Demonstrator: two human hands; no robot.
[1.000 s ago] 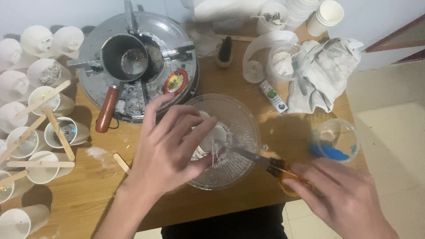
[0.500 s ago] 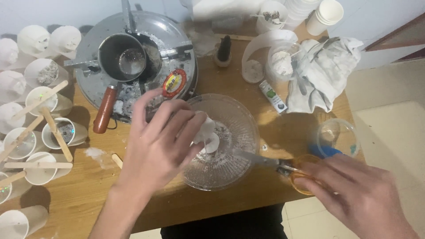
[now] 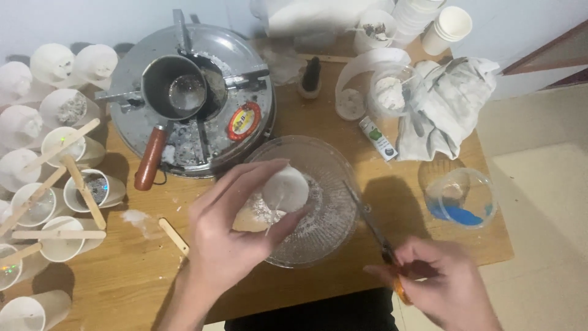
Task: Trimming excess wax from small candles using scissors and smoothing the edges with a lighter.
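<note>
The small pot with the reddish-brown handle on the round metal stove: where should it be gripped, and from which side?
Probably by the reddish-brown handle, coming from the table's near-left. The handle slants down-left off the metal pot, past the stove rim, with bare table under its tip. The pot body sits between the stove's metal supports, leaving little room there.

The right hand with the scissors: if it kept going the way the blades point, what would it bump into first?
Probably the glass bowl. The right hand aims the scissors up-left at its rim; the white lump in the left hand comes after. Height is unclear.
</note>
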